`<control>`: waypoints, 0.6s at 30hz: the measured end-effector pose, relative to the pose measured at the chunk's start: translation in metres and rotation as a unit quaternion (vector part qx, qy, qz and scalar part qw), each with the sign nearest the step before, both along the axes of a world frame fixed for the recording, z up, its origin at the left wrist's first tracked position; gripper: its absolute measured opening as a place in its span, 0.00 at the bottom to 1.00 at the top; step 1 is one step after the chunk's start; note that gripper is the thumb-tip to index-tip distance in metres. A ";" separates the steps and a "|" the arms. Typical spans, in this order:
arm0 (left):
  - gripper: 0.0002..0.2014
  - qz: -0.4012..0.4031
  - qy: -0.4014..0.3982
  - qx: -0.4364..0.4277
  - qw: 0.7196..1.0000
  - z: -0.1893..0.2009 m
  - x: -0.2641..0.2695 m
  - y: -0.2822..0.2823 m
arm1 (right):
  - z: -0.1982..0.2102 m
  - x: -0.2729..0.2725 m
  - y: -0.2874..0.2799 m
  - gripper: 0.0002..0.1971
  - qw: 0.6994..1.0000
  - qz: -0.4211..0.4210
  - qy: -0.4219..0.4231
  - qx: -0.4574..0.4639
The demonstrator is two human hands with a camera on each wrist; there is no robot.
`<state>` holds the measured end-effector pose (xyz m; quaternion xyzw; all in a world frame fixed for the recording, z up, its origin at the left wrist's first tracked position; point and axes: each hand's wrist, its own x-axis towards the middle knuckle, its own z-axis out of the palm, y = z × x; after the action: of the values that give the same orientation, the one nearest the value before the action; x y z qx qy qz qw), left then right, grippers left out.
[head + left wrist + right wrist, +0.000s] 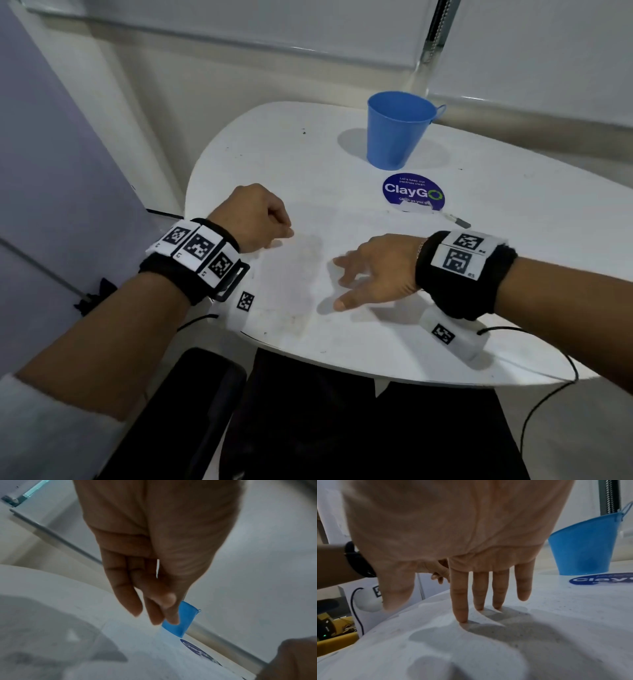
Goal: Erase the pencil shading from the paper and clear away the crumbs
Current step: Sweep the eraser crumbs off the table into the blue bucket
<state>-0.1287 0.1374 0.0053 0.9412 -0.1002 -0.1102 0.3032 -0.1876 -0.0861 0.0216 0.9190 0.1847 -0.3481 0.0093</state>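
Note:
The white paper [291,308] lies flat on the white table [274,147], with a faint grey pencil smudge [303,267] across its middle. My left hand [281,236] hovers loosely curled at the paper's far left, thumb against the fingers [154,616], and nothing shows in it. From the right, my right hand [342,281] reaches in with spread, straight fingers [462,615] whose tips press on the sheet [556,615]. Fine dark specks dot the paper near them. Behind the right hand lie a small white block [416,206], possibly the eraser, and a thin stick with a dark tip [457,220].
A blue bucket [397,130] stands at the back of the table, behind a round blue ClayGo sticker [412,190]. The table's rounded front edge [342,370] runs just below my wrists. Black cables [548,394] trail off the right side, and a black chair [205,394] sits beneath.

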 end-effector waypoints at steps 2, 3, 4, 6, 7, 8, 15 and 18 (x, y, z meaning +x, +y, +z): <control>0.10 0.016 -0.003 -0.007 1.000 -0.004 0.003 0.001 | 0.001 -0.002 -0.006 0.37 1.000 -0.011 0.005 0.012; 0.12 0.021 -0.011 0.002 1.000 -0.006 0.005 0.001 | 0.001 -0.004 -0.009 0.36 1.000 -0.018 0.008 0.019; 0.13 0.023 -0.025 0.020 0.999 -0.008 0.006 0.003 | 0.001 -0.006 -0.011 0.35 0.999 -0.025 0.010 0.025; 0.10 0.029 -0.052 0.063 0.996 -0.012 0.009 0.008 | -0.003 -0.008 -0.014 0.36 0.998 -0.040 0.003 0.042; 0.06 0.031 -0.049 0.073 0.996 -0.015 0.010 0.011 | -0.005 -0.009 -0.013 0.38 0.997 -0.052 -0.009 0.054; 0.08 0.031 -0.036 0.080 0.996 -0.019 0.010 0.014 | -0.009 -0.011 -0.010 0.40 0.996 -0.061 -0.022 0.065; 0.37 -0.035 0.098 0.200 0.974 -0.037 0.001 0.033 | -0.034 -0.036 0.035 0.41 0.998 0.016 -0.033 0.052; 0.39 -0.029 0.116 0.199 0.973 -0.038 -0.004 0.041 | -0.028 -0.031 0.033 0.39 0.992 -0.046 -0.047 0.104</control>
<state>-0.1328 0.1787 -0.0326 0.9600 -0.0678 -0.2455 0.1165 -0.2188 -0.0535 -0.0068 0.9378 0.1770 -0.2835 -0.0936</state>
